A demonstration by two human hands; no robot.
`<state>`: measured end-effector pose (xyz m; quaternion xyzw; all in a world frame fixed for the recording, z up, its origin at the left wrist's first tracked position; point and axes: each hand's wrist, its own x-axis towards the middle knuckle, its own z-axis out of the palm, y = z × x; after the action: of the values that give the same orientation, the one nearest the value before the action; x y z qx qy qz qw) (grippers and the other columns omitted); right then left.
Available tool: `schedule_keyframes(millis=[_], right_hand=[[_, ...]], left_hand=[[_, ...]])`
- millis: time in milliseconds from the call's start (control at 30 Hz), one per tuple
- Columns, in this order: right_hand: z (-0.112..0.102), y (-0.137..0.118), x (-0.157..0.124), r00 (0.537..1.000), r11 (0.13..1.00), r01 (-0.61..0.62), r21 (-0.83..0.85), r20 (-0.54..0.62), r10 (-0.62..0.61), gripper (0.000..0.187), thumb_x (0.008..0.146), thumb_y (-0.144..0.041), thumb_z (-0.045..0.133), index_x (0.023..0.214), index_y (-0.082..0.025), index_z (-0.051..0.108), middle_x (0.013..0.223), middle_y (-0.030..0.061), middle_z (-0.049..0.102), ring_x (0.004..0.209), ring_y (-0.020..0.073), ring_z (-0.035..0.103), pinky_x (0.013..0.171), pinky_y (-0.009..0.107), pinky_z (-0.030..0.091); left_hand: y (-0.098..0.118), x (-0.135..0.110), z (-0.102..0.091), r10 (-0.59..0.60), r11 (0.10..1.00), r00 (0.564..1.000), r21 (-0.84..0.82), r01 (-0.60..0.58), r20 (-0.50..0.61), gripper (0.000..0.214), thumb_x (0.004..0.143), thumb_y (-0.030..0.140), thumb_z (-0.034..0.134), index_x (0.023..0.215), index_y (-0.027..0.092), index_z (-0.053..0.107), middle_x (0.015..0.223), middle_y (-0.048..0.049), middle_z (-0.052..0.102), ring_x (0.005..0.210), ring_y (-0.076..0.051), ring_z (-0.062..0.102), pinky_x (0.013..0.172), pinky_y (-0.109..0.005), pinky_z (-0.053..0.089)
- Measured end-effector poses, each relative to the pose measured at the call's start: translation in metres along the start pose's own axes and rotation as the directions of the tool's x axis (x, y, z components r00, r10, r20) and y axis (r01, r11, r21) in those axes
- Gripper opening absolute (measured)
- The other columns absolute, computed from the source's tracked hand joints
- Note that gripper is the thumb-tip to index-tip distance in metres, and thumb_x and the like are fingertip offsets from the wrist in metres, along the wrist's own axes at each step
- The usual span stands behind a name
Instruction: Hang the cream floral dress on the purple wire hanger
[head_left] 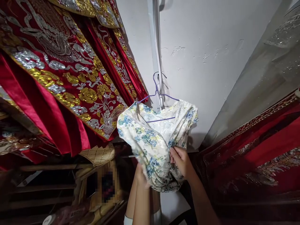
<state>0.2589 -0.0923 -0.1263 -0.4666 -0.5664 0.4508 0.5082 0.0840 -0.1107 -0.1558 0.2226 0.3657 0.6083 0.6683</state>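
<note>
A white garment with blue and yellow flowers hangs by its shoulders on a thin purple wire hanger. Its V-shaped neckline crosses at the front, and the lower part is bunched in folds. My right hand is closed on the front edge of the garment, just below the V, with thumb and fingers pinched together. Lower down, my left hand is at the garment's left side. It is smeared by motion, and its fingers are mostly hidden by the cloth.
Red costumes with gold and silver sequins hang at the left. A white strap runs down the pale wall to the hanger. Beaded red fabric is at the right. A wooden chair stands lower left.
</note>
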Motion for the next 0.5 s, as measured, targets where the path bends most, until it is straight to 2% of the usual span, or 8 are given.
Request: schedule_keyframes(millis=[133, 267, 333, 367, 400, 433, 467, 500], right_hand=[[0.005, -0.009, 0.015, 0.999, 0.994, 0.026, -0.107, 0.022, -0.024, 0.05, 0.098, -0.057, 0.052, 0.063, -0.023, 0.044, 0.055, -0.0037, 0.044, 0.056, 0.0143, 0.044, 0.055, 0.028, 0.033], [0.008, -0.017, 0.018, 1.0, 0.996, 0.014, -0.093, 0.014, -0.013, 0.043, 0.098, -0.049, 0.052, 0.065, -0.024, 0.044, 0.056, -0.0041, 0.042, 0.055, 0.0143, 0.04, 0.055, 0.029, 0.03], [0.008, -0.019, 0.014, 0.999, 0.999, -0.039, -0.026, -0.002, 0.038, 0.042, 0.097, -0.05, 0.052, 0.065, -0.024, 0.046, 0.055, -0.0032, 0.044, 0.054, 0.0151, 0.04, 0.054, 0.03, 0.03], [0.008, -0.02, 0.011, 0.997, 0.997, -0.073, 0.017, -0.008, 0.073, 0.042, 0.095, -0.051, 0.053, 0.064, -0.025, 0.046, 0.054, -0.0028, 0.044, 0.053, 0.0152, 0.039, 0.053, 0.03, 0.031], [0.009, -0.019, 0.007, 0.994, 0.993, -0.105, 0.058, -0.008, 0.106, 0.042, 0.093, -0.052, 0.054, 0.063, -0.025, 0.045, 0.053, -0.0027, 0.045, 0.051, 0.0152, 0.038, 0.052, 0.031, 0.031], [0.01, -0.018, 0.003, 0.991, 0.987, -0.133, 0.094, 0.001, 0.134, 0.042, 0.091, -0.053, 0.055, 0.062, -0.026, 0.043, 0.052, -0.0029, 0.044, 0.05, 0.0149, 0.037, 0.051, 0.03, 0.031], [0.012, -0.017, 0.0, 0.988, 0.981, -0.151, 0.123, 0.014, 0.151, 0.041, 0.09, -0.053, 0.055, 0.062, -0.026, 0.041, 0.051, -0.0031, 0.044, 0.049, 0.0146, 0.036, 0.05, 0.03, 0.031], [0.014, -0.015, -0.004, 0.987, 0.977, -0.158, 0.142, 0.026, 0.156, 0.041, 0.089, -0.052, 0.055, 0.061, -0.026, 0.04, 0.051, -0.0034, 0.044, 0.048, 0.0143, 0.036, 0.05, 0.03, 0.031]], left_hand=[[0.0, -0.005, -0.002, -0.058, 0.996, 0.998, 0.063, 0.058, -0.008, 0.064, 0.061, 0.033, 0.095, 0.119, 0.02, 0.072, 0.116, -0.011, 0.078, 0.118, -0.035, 0.069, 0.106, -0.045, 0.053], [-0.005, -0.006, 0.001, -0.014, 0.999, 0.991, 0.046, 0.02, -0.13, 0.066, 0.061, 0.036, 0.094, 0.12, 0.017, 0.069, 0.111, -0.0132, 0.078, 0.112, -0.034, 0.072, 0.105, -0.047, 0.052], [-0.01, -0.004, 0.002, 0.11, 0.992, 0.964, 0.08, -0.093, -0.241, 0.063, 0.064, 0.039, 0.092, 0.119, 0.018, 0.068, 0.109, -0.0117, 0.077, 0.111, -0.033, 0.072, 0.104, -0.047, 0.052], [-0.013, -0.003, 0.004, 0.227, 0.972, 0.92, 0.127, -0.196, -0.319, 0.061, 0.066, 0.039, 0.09, 0.119, 0.02, 0.067, 0.11, -0.0104, 0.076, 0.112, -0.032, 0.071, 0.105, -0.047, 0.051], [-0.017, -0.003, 0.005, 0.375, 0.926, 0.84, 0.199, -0.321, -0.392, 0.059, 0.068, 0.039, 0.089, 0.12, 0.022, 0.066, 0.113, -0.0092, 0.074, 0.116, -0.031, 0.068, 0.107, -0.046, 0.05], [-0.02, -0.004, 0.007, 0.53, 0.848, 0.731, 0.292, -0.443, -0.431, 0.055, 0.071, 0.039, 0.087, 0.119, 0.024, 0.066, 0.117, -0.0084, 0.072, 0.12, -0.03, 0.066, 0.11, -0.046, 0.047], [-0.023, -0.004, 0.01, 0.658, 0.752, 0.632, 0.387, -0.533, -0.409, 0.047, 0.074, 0.039, 0.084, 0.117, 0.025, 0.067, 0.121, -0.0081, 0.07, 0.124, -0.029, 0.063, 0.113, -0.045, 0.045], [-0.026, -0.006, 0.013, 0.743, 0.665, 0.58, 0.464, -0.585, -0.335, 0.04, 0.078, 0.039, 0.082, 0.113, 0.026, 0.068, 0.124, -0.0087, 0.069, 0.126, -0.029, 0.061, 0.114, -0.045, 0.044]])
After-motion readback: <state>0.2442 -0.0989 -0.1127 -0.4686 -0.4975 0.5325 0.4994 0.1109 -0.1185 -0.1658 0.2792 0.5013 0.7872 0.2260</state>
